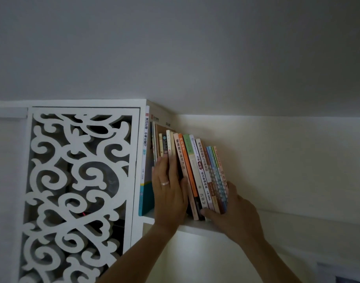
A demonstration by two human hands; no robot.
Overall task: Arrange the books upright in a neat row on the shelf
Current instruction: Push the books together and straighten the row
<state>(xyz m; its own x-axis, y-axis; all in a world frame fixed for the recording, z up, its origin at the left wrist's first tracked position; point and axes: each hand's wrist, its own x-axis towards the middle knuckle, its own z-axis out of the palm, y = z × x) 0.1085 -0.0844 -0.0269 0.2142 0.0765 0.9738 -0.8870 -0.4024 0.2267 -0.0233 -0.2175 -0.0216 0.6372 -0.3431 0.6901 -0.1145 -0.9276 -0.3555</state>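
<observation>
A row of several books [195, 168] stands on a white wall shelf [197, 227], the spines leaning left at the top. My left hand [168, 190], with a ring on it, lies flat against the spines of the left books, fingers pointing up. My right hand [230, 211] cups the right end of the row, thumb under the bottom of the spines and fingers around the outermost thin books [217, 180]. A tall white and teal book [144, 160] stands at the far left against the cabinet.
A white cabinet [81, 180] with a carved scroll-pattern door fills the left side. The cream wall [287, 160] runs behind and to the right of the shelf, with the ceiling above.
</observation>
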